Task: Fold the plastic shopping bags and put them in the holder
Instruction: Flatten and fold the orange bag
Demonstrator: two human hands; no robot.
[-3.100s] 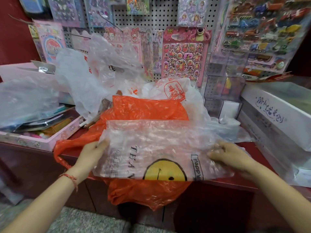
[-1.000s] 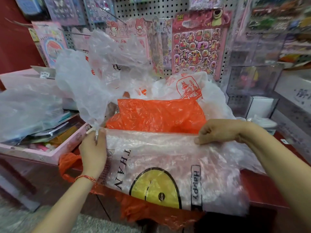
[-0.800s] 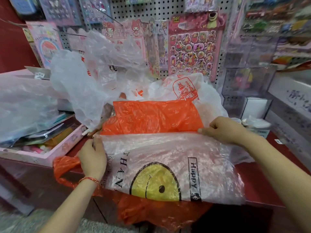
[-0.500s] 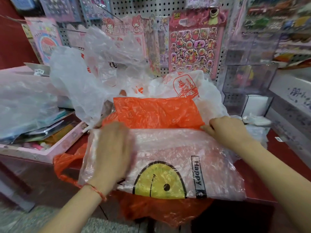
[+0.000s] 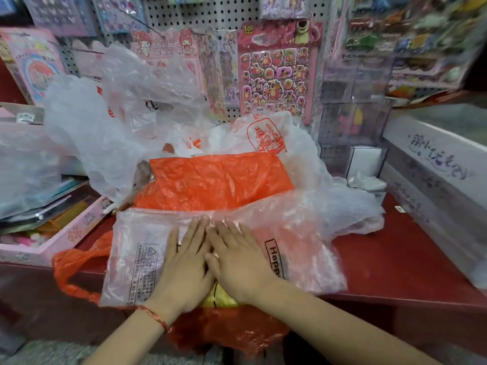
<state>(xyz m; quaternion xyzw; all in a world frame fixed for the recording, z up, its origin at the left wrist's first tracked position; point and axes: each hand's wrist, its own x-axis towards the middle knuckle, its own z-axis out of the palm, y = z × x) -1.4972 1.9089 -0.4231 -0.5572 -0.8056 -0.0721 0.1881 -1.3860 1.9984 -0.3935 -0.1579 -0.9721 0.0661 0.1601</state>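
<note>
A clear plastic bag [image 5: 297,241] with a yellow smiley face and the word "Happy" lies flat on the red counter [image 5: 395,264], its left part folded over. My left hand [image 5: 184,264] and my right hand [image 5: 237,259] press on its middle side by side, fingers straight. Under it lies an orange bag [image 5: 218,180], which hangs over the counter's front edge. Behind them several white and clear bags [image 5: 110,127] are heaped against the pegboard. I cannot tell which thing is the holder.
A pink tray [image 5: 66,233] full of stationery sits at the left. White boxes [image 5: 434,164] run along the right side. A small clear display case [image 5: 353,127] stands at the back right. Sticker sheets hang on the pegboard [image 5: 210,11].
My left hand folded the bag's left side over its middle. My right hand left the top right edge and came to the middle. Both palms now lie flat on the folded bag.
</note>
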